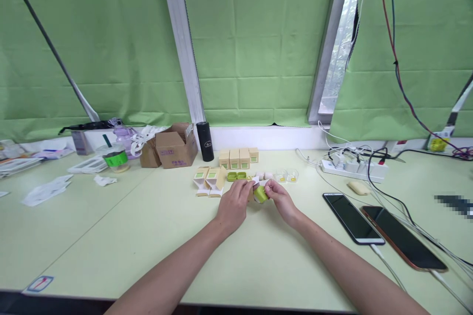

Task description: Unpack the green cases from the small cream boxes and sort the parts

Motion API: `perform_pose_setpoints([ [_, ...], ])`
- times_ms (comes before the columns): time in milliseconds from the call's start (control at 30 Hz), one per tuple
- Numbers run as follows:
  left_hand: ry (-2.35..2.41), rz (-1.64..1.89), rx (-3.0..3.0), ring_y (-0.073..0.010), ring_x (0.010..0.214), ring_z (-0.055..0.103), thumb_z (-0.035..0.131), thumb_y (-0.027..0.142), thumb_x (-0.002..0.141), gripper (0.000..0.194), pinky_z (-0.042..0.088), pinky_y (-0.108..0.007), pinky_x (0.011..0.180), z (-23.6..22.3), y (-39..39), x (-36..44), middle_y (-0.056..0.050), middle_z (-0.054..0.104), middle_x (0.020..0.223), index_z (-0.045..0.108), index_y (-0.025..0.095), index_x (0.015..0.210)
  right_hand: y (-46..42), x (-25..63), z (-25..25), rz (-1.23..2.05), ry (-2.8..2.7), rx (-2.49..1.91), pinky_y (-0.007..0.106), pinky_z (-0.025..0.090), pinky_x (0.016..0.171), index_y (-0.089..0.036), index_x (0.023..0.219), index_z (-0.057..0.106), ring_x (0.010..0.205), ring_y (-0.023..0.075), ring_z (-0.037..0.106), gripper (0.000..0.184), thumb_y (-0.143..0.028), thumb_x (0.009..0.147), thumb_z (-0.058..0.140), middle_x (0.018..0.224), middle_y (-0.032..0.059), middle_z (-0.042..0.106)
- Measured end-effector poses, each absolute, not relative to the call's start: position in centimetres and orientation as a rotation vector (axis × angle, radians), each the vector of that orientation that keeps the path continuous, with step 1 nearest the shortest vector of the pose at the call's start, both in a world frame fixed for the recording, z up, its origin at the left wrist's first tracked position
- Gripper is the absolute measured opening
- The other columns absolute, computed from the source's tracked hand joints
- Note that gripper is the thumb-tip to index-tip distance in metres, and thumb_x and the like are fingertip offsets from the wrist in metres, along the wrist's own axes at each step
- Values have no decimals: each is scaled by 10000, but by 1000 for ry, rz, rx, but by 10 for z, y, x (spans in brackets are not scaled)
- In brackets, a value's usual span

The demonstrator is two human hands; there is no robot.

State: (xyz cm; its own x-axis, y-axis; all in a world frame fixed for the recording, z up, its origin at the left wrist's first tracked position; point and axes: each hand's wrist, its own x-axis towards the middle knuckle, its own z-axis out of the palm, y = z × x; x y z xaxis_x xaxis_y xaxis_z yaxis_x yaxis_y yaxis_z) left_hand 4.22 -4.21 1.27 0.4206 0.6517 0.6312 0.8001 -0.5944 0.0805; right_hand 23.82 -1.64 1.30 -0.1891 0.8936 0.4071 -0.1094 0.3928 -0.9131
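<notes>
Above the table, the right hand's fingers hold a small green case; the left hand is adjacent, its finger closure not discernible.

free passage over near-left tabletop, phones blocking right, boxes beyond hands

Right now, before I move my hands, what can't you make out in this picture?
In the head view:
- Green piece: partly covered by the right hand.
- Left hand: what its fingertips pinch is too small to tell.
- Cardboard box: its bottom is hidden by its walls.
- Black cylinder: lettering too small to read.
- Dark object: pixelated, at the right edge.
</notes>
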Motion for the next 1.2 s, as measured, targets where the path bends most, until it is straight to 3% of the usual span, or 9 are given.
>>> perform_pose_setpoints([
  [233,-1276,-872,-2400,-298,1240,561,438,83,949,583,589,-426,892,10,-36,40,-131,576,1316,375,254,1503,-23,243,23,1381,-1476,-665,406,486,836,-250,759,435,946,289,644,457,-645,839,652,1006,99,736],
  [300,-1270,-858,-2395,-301,1232,563,430,82,954,558,588,-416,865,9,-36,39,-135,584,1298,402,248,1486,-25,240,20,1440,-1480,-632,402,482,835,-242,747,453,934,280,641,465,-627,804,709,1052,100,737],
  [500,-1265,-827,-2433,-295,1192,584,441,71,934,561,578,-384,810,10,-39,40,-131,593,1280,443,255,1464,-29,231,11,1490,-1477,-608,321,425,664,-228,718,519,654,177,519,470,-585,732,824,727,5,596],
  [567,-1289,-836,-2412,-297,1220,574,447,58,926,582,578,-378,812,11,-39,41,-135,590,1298,434,254,1474,-28,229,12,1437,-1470,-622,325,431,670,-233,713,512,658,181,526,482,-600,732,823,716,0,599],
  [800,-1450,-868,-2293,-303,1253,552,539,47,874,695,573,-405,878,13,-36,35,-126,578,1317,372,249,1518,-20,239,16,1122,-1381,-797,360,493,809,-239,767,544,880,244,654,456,-656,793,724,965,66,738],
  [967,-1645,-1027,-2205,-307,1212,573,606,82,853,705,558,-441,932,20,-35,29,-110,577,1297,397,261,1502,-27,252,26,668,-1811,-996,315,445,719,-243,861,548,810,211,622,166,-363,972,521,959,47,721],
  [1067,-1692,-1128,-2189,-310,1240,563,618,88,854,698,533,-462,994,21,-35,27,-105,569,1331,406,261,1495,-33,253,29,401,-2068,-1100,293,387,689,-230,844,531,758,192,589,111,-182,932,485,888,38,687],
  [1200,-1760,-1248,-2172,-324,1276,546,629,117,866,692,519,-486,1010,21,-34,27,-109,563,1360,407,272,1503,-37,250,28,218,-2242,-1244,277,313,642,-213,829,540,693,172,558,132,-89,862,507,807,32,650],
])
